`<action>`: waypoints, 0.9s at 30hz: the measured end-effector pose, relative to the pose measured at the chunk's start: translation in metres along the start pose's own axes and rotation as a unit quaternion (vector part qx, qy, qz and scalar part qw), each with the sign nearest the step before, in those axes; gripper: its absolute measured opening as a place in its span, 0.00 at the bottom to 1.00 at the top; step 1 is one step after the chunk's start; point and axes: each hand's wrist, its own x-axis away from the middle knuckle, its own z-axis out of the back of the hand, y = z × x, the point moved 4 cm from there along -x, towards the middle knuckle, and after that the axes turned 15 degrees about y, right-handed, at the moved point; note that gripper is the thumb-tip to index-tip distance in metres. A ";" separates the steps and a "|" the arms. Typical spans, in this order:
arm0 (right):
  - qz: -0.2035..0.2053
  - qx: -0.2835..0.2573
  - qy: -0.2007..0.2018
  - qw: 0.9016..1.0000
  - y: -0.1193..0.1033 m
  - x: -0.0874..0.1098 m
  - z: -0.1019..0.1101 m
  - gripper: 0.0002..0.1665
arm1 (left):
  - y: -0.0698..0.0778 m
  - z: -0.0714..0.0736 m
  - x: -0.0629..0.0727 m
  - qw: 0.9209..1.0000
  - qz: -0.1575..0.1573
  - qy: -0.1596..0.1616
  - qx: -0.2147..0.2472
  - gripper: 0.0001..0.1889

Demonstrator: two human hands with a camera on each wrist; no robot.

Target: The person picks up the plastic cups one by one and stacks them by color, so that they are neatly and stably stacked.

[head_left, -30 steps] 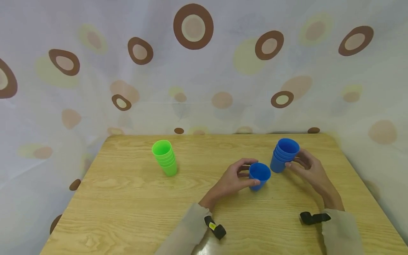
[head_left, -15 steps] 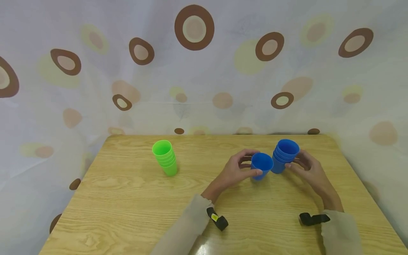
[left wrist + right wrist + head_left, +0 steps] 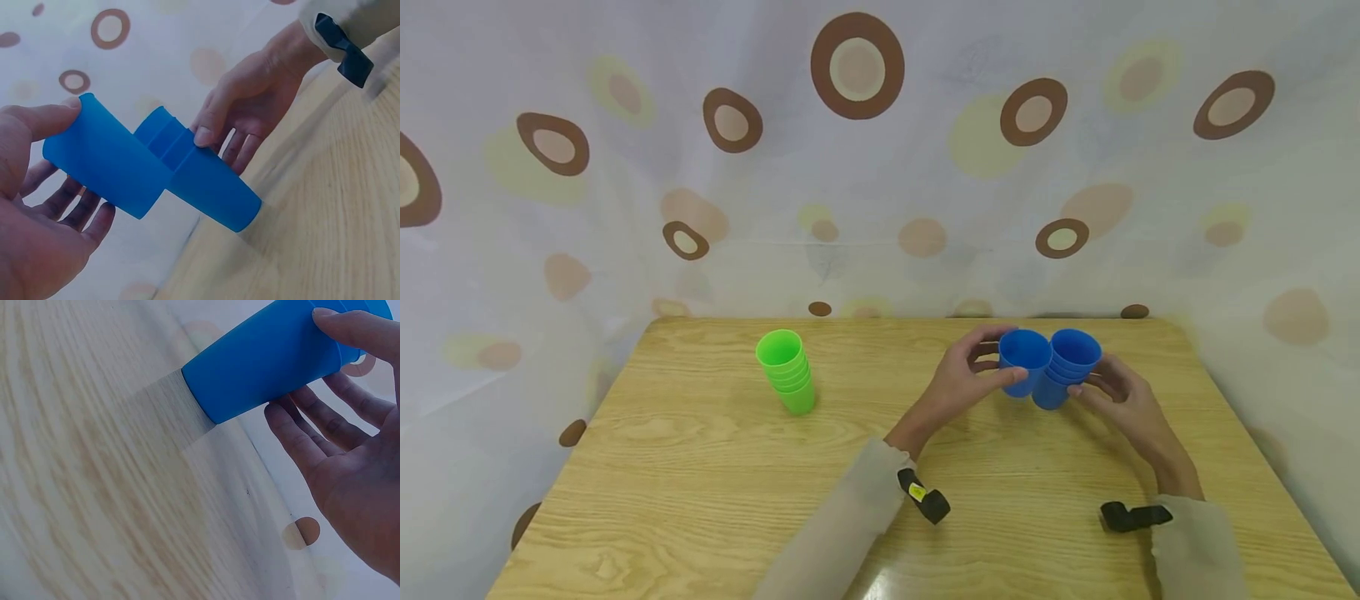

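My left hand (image 3: 958, 383) holds a single blue plastic cup (image 3: 1021, 352), thumb on the near side and fingers round the far side. Clear of the table, this cup is up at the rim of a stack of blue cups (image 3: 1051, 392) and overlaps it in the head view. The stack stands upright on the table, its base down on the wood in the right wrist view. From the right, my right hand (image 3: 1133, 408) grips it between thumb and fingers. The left wrist view has the lone cup (image 3: 106, 159) in front of the nested rims.
A stack of bright green cups (image 3: 796, 385) stands on the left part of the wooden table (image 3: 700, 500). Behind and at both sides hangs a pale curtain (image 3: 925, 167) with brown ring shapes.
My left hand has lifted the single blue cup off the table and brought it up and to the right, beside the blue stack. My right hand has stayed at the stack.
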 end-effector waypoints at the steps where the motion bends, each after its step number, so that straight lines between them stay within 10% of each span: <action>1: 0.000 0.001 0.000 1.000 0.000 0.000 0.000 0.33 | 0.002 0.000 -0.002 1.000 -0.003 0.005 0.001 0.29; 27: -0.006 0.007 -0.002 1.000 0.002 -0.002 0.001 0.33 | 0.035 -0.018 -0.048 0.998 -0.036 0.028 0.042 0.28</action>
